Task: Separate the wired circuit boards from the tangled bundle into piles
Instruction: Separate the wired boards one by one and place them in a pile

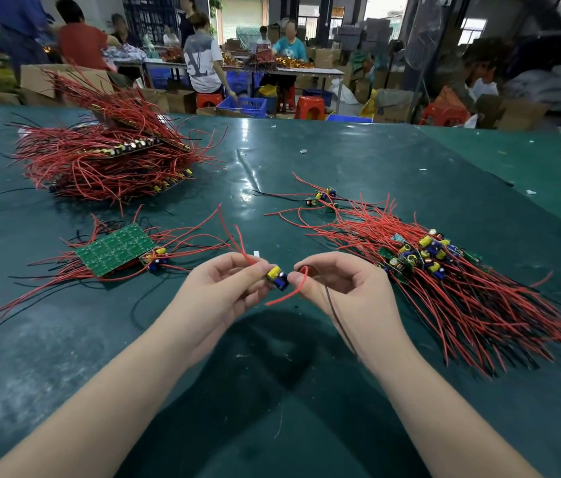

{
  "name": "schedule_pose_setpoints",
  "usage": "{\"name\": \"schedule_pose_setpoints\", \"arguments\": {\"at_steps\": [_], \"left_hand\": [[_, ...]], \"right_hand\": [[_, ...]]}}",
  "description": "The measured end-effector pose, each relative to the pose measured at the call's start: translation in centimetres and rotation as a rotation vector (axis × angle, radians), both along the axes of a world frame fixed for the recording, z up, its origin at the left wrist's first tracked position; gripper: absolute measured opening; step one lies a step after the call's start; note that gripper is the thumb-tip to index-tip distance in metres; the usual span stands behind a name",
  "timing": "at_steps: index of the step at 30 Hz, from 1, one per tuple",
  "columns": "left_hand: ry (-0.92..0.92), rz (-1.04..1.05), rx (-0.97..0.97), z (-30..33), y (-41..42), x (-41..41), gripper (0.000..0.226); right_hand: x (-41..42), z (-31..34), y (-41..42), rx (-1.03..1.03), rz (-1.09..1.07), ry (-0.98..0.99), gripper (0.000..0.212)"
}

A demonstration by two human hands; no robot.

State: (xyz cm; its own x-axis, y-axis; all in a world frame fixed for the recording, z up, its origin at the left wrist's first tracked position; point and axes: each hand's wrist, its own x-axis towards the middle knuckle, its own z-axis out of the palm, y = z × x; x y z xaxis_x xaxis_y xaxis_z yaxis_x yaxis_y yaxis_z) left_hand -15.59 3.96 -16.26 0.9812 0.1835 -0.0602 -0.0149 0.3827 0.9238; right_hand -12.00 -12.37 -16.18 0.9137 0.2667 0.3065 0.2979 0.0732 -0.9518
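1. Our left hand (pixel 223 288) pinches a small circuit board (pixel 277 277) with a yellow capacitor, held above the near centre of the green counter (pixel 306 160).
2. Our right hand (pixel 341 288) pinches that board's red wire (pixel 292 291); a black wire (pixel 339 322) hangs below the palm.
3. Far left: large tangled bundle (pixel 106 163) of boards and red leads.
4. Near left: green panel (pixel 115 250) lying on loose wires.
5. Right: sorted pile (pixel 444 281), components clustered at its far end.
6. A few boards (pixel 322 196) lie apart, beyond that pile.
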Motion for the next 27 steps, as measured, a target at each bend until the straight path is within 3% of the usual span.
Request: {"name": "schedule_pose_setpoints", "arguments": {"at_steps": [3,8,15,18,22,27], "left_hand": [[0.061,-0.067,-0.092,0.11,-0.02,-0.05,0.022],[0.054,-0.119,-0.067,0.07,-0.09,-0.32,0.042],[0.073,-0.085,-0.046,0.06,-0.09,-0.33,0.031],[0.101,-0.096,-0.072,0.15,-0.02,-0.28,0.025],[0.110,-0.080,-0.143,0.31,0.17,-0.20,0.047],[0.094,-0.059,-0.153,0.41,0.17,-0.29,0.054]], "right_hand": [[-0.22,0.12,-0.08,0.016,0.029,0.000,0.014],[-0.43,0.08,0.01,0.038,0.033,-0.004,0.016],[-0.54,0.02,0.13,0.002,-0.008,-0.064,0.016],[-0.55,0.00,0.08,-0.058,-0.042,-0.191,0.018],[-0.72,-0.13,0.04,-0.178,-0.038,-0.450,0.019],[-0.46,-0.22,-0.14,-0.270,-0.030,-0.542,0.020]]}}
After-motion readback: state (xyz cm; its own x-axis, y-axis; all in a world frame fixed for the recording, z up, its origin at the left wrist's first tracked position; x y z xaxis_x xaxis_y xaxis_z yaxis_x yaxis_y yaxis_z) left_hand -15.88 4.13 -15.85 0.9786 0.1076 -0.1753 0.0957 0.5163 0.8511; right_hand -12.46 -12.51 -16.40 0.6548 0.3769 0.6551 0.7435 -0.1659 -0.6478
